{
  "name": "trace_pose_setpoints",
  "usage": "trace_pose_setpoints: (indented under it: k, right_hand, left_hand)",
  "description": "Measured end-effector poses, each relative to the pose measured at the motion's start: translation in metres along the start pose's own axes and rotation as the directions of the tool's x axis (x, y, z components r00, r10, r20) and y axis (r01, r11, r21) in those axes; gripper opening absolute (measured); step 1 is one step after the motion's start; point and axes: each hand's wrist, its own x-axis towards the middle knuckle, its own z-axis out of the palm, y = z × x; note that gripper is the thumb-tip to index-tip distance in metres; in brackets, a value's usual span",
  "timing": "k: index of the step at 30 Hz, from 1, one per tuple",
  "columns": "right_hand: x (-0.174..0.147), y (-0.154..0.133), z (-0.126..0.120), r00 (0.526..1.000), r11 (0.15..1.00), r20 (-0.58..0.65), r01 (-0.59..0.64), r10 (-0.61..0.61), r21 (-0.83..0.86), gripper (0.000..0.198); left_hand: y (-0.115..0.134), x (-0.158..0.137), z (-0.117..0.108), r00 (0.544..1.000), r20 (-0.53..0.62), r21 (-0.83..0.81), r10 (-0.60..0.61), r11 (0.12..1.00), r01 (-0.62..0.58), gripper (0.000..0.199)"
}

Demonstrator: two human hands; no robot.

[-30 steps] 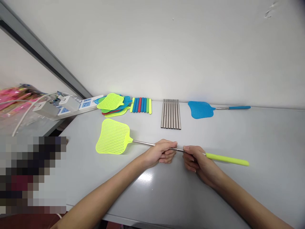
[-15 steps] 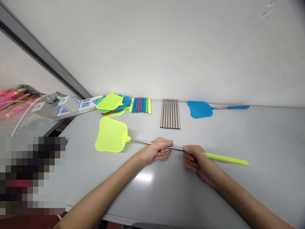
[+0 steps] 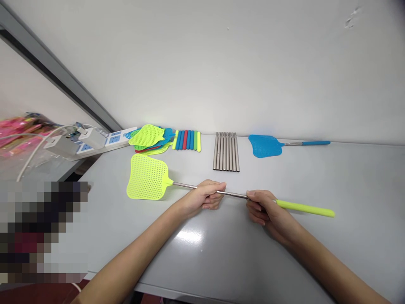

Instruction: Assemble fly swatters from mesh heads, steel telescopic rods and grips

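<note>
A yellow-green fly swatter with a thin metal rod and a yellow-green grip lies across both hands, its perforated head to the left. My left hand is closed around the rod between the head and the middle. Further right, my right hand is closed on the rod just before the grip. A bare length of rod shows between the two hands. Behind them, several metal tubes lie side by side in a row. A blue fly swatter with a blue grip rests at the back right.
Several loose swatter heads are piled at the back left, beside a row of coloured grips. A white power strip with plugged-in adapters and cables stands at the table's left edge. The wall closes off the back of the grey table.
My hands have drawn farther apart along the rod, the left one shifting left and the right one right. More rod shows between them, and the grip end has moved right.
</note>
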Motion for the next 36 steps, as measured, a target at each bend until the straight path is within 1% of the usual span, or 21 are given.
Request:
trace_pose_setpoints:
  k: [8, 16, 23, 28, 32, 34, 36]
  right_hand:
    - [-0.0009, -0.0004, -0.002, 1.0, 1.0, 0.005, 0.003, -0.003, 0.002, 0.037]
    - [-0.0012, -0.0016, -0.0045, 1.0, 1.0, 0.012, 0.017, -0.017, 0.002, 0.038]
    - [-0.0012, -0.0006, -0.0071, 1.0, 1.0, 0.005, 0.028, -0.028, 0.003, 0.038]
    - [-0.0021, -0.0013, -0.0097, 0.999, 1.0, 0.011, -0.03, 0.03, 0.007, 0.038]
    - [-0.0046, -0.0007, -0.0075, 0.998, 0.994, 0.023, -0.056, 0.054, 0.097, 0.035]
    - [-0.0053, 0.0017, -0.0056, 0.997, 0.991, 0.053, -0.063, 0.057, 0.119, 0.03]
    - [-0.006, 0.0044, -0.0041, 0.99, 0.993, 0.115, -0.092, 0.083, 0.073, 0.028]
  left_hand:
    - [0.0002, -0.0043, -0.0055, 1.0, -0.02, -0.002, -0.016, 1.0, 0.016, 0.04]
    - [0.0038, -0.0071, -0.0059, 0.998, -0.057, 0.006, -0.041, 0.999, 0.042, 0.04]
    - [0.0041, -0.0079, -0.0091, 0.998, -0.06, 0.014, -0.029, 0.999, 0.03, 0.04]
    - [-0.0003, -0.0048, -0.0086, 0.997, -0.07, -0.014, -0.037, 0.999, 0.036, 0.04]
    - [-0.0024, -0.0032, -0.0065, 0.993, -0.116, -0.022, 0.006, 1.0, -0.008, 0.038]
    - [-0.0029, -0.0029, -0.0062, 0.992, -0.123, -0.041, 0.021, 0.999, -0.026, 0.039]
    - [-0.0037, -0.0026, -0.0066, 0.992, -0.125, -0.056, 0.027, 0.998, -0.034, 0.039]
